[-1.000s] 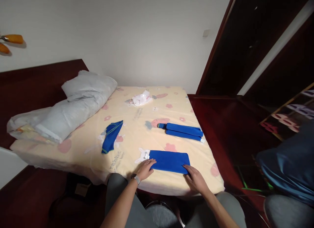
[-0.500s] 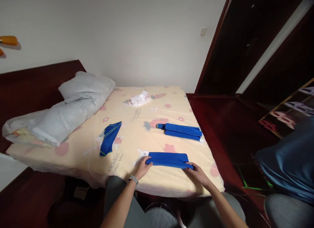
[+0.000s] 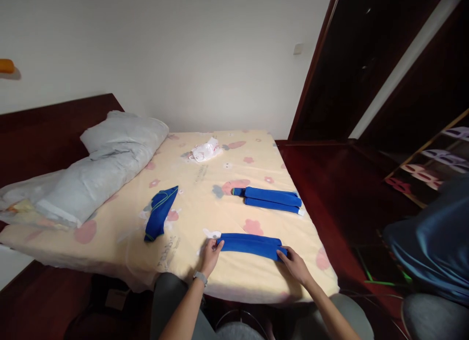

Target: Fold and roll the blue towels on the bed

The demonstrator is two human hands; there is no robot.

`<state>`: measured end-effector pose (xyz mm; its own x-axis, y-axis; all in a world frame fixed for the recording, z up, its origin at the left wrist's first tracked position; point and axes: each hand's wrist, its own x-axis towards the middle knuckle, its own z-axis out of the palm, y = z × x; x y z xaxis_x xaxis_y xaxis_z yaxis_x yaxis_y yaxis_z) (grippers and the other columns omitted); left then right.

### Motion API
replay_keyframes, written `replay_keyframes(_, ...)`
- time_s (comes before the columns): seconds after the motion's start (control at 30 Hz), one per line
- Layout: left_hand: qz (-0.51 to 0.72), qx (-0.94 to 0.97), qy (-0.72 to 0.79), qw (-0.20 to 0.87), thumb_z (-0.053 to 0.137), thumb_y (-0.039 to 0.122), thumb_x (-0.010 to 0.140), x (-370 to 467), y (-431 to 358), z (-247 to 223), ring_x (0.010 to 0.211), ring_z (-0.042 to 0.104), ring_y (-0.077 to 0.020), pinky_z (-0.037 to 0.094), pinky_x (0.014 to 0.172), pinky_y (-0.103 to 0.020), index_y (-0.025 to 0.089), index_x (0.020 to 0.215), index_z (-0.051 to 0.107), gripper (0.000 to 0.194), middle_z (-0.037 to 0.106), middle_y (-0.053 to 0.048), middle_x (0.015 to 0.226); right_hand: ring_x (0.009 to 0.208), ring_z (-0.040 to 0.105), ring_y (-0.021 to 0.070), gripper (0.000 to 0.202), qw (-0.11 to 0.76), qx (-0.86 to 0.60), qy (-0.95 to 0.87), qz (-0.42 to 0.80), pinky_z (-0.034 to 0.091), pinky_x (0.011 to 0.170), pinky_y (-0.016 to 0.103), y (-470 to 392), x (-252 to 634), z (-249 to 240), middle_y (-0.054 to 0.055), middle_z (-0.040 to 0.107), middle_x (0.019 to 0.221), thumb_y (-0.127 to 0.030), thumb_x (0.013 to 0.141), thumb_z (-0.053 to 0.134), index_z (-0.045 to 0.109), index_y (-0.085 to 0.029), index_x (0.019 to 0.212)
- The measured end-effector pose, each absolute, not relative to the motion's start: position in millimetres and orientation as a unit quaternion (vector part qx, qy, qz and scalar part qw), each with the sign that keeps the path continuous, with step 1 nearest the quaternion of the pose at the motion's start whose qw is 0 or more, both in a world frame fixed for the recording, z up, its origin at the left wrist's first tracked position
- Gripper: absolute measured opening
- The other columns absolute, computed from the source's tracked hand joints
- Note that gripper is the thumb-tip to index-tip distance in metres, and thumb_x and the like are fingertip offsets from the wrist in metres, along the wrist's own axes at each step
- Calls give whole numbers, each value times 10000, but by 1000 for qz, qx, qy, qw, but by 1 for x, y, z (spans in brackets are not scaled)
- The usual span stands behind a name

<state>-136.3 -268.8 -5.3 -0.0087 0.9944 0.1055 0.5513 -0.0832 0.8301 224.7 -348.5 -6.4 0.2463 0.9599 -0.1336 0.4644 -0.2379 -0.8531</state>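
A folded blue cloth strip (image 3: 251,245) lies near the bed's front edge. My left hand (image 3: 211,257) pinches its left end, and my right hand (image 3: 294,264) grips its right end. Behind it, toward the right edge of the bed, rests another folded blue cloth bundle (image 3: 273,199) with a white tag at its right end. A smaller blue piece with green trim (image 3: 161,213) lies to the left, apart from both hands.
The bed (image 3: 198,208) has a patterned yellow sheet. A grey quilt (image 3: 106,159) is heaped at the left, and a white plastic bag (image 3: 205,150) sits toward the back. At the right are a slipper rack (image 3: 427,164) and dark blue fabric (image 3: 436,232).
The near strip's front layer, a separate ridge before, now lies more evenly with the rest. Both hands still hold its ends. The view has shifted slightly.
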Motion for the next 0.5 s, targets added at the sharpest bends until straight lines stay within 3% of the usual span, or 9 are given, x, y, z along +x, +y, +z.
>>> replay_keyframes(0.13,346,659,614,262,516,703,912,-139,-265,2,740,668,-221,535,707,-325,217,962,643,505,651,-21,749,792,691,296,567,308,-735,-520,308,526,790,425,-354,224,-6,56,730,852,-718,840,527,660,-252,1134)
replay_keyframes(0.2,334,677,612,237,576,636,915,-140,-264,8,818,675,-249,536,801,-373,232,1046,672,435,677,-33,784,813,672,312,572,295,-748,-530,269,509,805,445,-357,221,-4,69,714,852,-706,869,502,647,-247,1177)
replay_keyframes(0.33,324,710,601,172,578,456,971,-137,-267,18,1136,617,-301,464,1023,-473,248,1192,674,318,695,-97,1138,973,633,328,506,283,-763,-573,98,500,878,479,-361,205,3,135,678,1102,-602,971,423,612,-210,1227)
replay_keyframes(0.5,286,788,543,41,488,325,1027,-136,-278,22,1222,588,-288,477,1059,-465,222,1259,657,305,636,-125,1290,1165,583,315,373,304,-699,-648,8,483,1001,489,-368,189,4,147,602,1302,-437,1009,455,596,-210,1270)
